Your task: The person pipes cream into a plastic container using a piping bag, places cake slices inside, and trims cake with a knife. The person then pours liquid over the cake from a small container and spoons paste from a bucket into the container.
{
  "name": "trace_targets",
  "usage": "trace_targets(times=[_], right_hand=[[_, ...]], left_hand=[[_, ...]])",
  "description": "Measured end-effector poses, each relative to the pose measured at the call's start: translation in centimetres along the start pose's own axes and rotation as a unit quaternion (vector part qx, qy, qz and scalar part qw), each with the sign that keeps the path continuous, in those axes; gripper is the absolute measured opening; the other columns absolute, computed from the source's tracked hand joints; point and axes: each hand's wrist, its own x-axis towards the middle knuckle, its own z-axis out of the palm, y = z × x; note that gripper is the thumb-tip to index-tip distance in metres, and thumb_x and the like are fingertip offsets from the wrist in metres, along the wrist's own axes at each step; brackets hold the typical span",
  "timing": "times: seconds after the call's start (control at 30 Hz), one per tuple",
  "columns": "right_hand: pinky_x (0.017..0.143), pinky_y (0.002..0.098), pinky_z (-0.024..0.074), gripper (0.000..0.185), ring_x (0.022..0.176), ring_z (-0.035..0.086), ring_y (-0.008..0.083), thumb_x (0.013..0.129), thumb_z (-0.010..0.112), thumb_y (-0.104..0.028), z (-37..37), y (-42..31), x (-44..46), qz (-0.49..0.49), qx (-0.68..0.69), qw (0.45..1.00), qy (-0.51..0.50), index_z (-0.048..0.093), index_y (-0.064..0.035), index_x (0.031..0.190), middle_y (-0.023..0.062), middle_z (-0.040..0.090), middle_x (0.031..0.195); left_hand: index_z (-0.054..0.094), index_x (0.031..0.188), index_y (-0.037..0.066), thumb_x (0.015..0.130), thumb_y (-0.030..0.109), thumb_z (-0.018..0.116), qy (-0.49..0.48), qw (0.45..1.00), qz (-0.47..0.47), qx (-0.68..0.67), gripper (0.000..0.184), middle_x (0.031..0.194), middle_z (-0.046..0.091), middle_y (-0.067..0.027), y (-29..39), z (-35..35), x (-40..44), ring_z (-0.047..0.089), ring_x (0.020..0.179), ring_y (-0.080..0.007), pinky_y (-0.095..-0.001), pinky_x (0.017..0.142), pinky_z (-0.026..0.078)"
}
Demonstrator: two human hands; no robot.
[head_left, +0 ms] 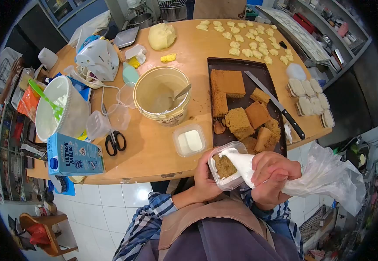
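Note:
My left hand [204, 179] grips a small clear plastic container [230, 184] from its left side, in front of my apron. Inside it lies a piece of brown sponge cake [224, 167] with white cream around it. My right hand [274, 177] is wrapped round a piping bag [240, 163] filled with white cream, its tip down at the container's upper edge. The bag's loose clear end [335, 180] hangs out to the right. Just beyond, a dark tray [215, 140] bears cut blocks of sponge cake [258, 114] and a long black-handled knife [280, 106].
A second container [189, 140] with white filling stands left of the tray, near a big tub [163, 117] holding a spoon. Scissors [115, 142], a milk carton [75, 154] and a white bowl [54, 117] are at left. Filled containers [313, 105] and dough pieces [252, 43] lie at right.

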Motion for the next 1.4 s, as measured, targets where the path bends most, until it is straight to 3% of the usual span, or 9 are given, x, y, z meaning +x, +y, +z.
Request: trace_targets(times=[0.23,0.4,0.63,0.8,0.9,0.93,1.1,1.3,1.4], right_hand=[[0.048,0.0318,0.0414,0.03,0.047,0.048,0.0224,0.086,0.049,-0.02,0.3,0.5,0.0,-0.039,0.06,0.997,-0.042,0.044,-0.0055,0.061,0.0041,0.047,0.052],[0.039,0.0288,0.0391,0.028,0.032,0.038,0.0115,0.093,0.038,-0.034,1.7,0.1,0.6,-0.093,-0.003,0.995,-0.038,0.036,-0.0076,0.085,-0.0011,0.038,0.042],[0.039,0.0282,0.0385,0.028,0.031,0.037,0.0111,0.093,0.037,-0.034,1.9,0.1,0.7,-0.101,0.042,0.993,-0.049,0.036,-0.0076,0.084,-0.0016,0.038,0.041],[0.042,0.0316,0.0393,0.042,0.036,0.042,0.0193,0.089,0.047,-0.032,1.4,-0.2,0.2,-0.044,0.091,0.991,0.088,0.044,-0.0056,0.056,0.0031,0.042,0.043],[0.041,0.0311,0.038,0.043,0.035,0.041,0.019,0.089,0.047,-0.031,1.5,-0.1,0.1,-0.04,0.087,0.987,0.13,0.043,-0.0065,0.055,0.0034,0.043,0.043],[0.043,0.0316,0.0387,0.035,0.039,0.044,0.0208,0.088,0.049,-0.023,0.7,0.4,0.0,-0.054,0.12,0.989,0.06,0.044,-0.0066,0.057,0.0045,0.044,0.047],[0.039,0.0284,0.0376,0.032,0.033,0.038,0.0117,0.092,0.041,-0.035,1.4,0.7,0.7,-0.122,-0.033,0.992,-0.009,0.037,-0.005,0.08,-0.0003,0.037,0.041],[0.046,0.032,0.0395,0.028,0.047,0.047,0.0244,0.083,0.05,-0.016,-0.4,1.0,0.0,-0.062,0.027,0.997,-0.032,0.043,-0.005,0.058,0.0063,0.044,0.053],[0.044,0.0319,0.0385,0.034,0.044,0.046,0.0234,0.086,0.049,-0.022,0.0,0.8,0.2,-0.054,-0.003,0.998,-0.025,0.043,-0.0052,0.056,0.0056,0.043,0.05]], left_hand=[[0.032,0.124,0.0,0.059,0.009,0.081,-0.011,1.0,-0.004,0.014,0.082,0.122,0.041,-0.0152,0.0,-0.2,-0.1,0.046,0.112,-0.0232,-0.0336,0.094,0.037],[0.032,0.124,0.001,0.059,0.011,0.081,-0.02,1.0,0.02,0.014,0.082,0.123,0.041,-0.0161,-0.3,-0.3,0.0,0.045,0.113,-0.0245,-0.035,0.095,0.037],[0.031,0.124,0.001,0.059,0.013,0.081,-0.025,0.999,0.046,0.012,0.082,0.123,0.041,-0.0162,-0.5,-0.4,0.0,0.045,0.114,-0.0248,-0.0357,0.095,0.037],[0.031,0.124,0.001,0.06,0.01,0.081,-0.014,1.0,-0.006,0.009,0.081,0.122,0.042,-0.016,0.0,-0.6,0.1,0.047,0.111,-0.0243,-0.0347,0.093,0.039],[0.032,0.123,0.001,0.06,0.008,0.08,-0.002,0.999,0.021,0.033,0.081,0.121,0.043,-0.0162,-0.2,-0.5,0.2,0.048,0.11,-0.0247,-0.0343,0.092,0.039],[0.032,0.123,0.001,0.06,0.008,0.08,-0.005,0.998,0.031,0.048,0.081,0.121,0.043,-0.0164,-0.2,-0.5,0.3,0.047,0.111,-0.0251,-0.0344,0.092,0.039],[0.032,0.123,0.001,0.059,0.009,0.081,-0.016,0.994,0.072,0.077,0.081,0.121,0.043,-0.0176,-0.4,-0.6,0.5,0.047,0.111,-0.0275,-0.0355,0.093,0.038],[0.032,0.123,0.002,0.059,0.009,0.081,-0.012,0.993,0.067,0.092,0.081,0.121,0.043,-0.0181,-0.1,-0.7,0.5,0.046,0.112,-0.0287,-0.0366,0.093,0.038],[0.031,0.124,0.002,0.059,0.009,0.081,-0.017,0.992,0.074,0.098,0.082,0.121,0.043,-0.0183,-0.1,-0.7,0.7,0.046,0.113,-0.029,-0.0368,0.093,0.038]])
